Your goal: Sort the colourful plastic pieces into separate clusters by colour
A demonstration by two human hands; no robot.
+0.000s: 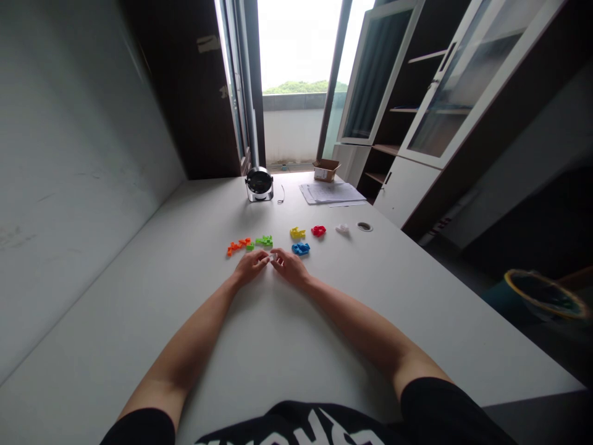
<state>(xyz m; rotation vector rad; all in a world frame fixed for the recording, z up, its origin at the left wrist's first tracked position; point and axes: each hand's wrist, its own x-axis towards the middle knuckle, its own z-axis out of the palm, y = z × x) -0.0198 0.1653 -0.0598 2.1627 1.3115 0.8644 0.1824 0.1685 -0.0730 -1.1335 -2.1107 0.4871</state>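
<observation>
My left hand [252, 264] and my right hand [288, 266] meet over the white table, fingers closed around a small white plastic piece [272, 256] between them. Its exact kind is too small to make out. Just beyond my left hand lie orange pieces [238, 246] in a row and green pieces [264, 240]. Past my right hand sit a cluster of blue pieces [301, 248], some yellow pieces [297, 233] and some red pieces [318, 230]. Farther right is a little group of white pieces [342, 228].
A round black device on a metal stand [259, 183] is at the table's far side, with a thin cord [281, 194] beside it. Papers [333, 193] and an open cardboard box [327, 170] lie back right. A cable hole [364, 227] pierces the table [278, 346].
</observation>
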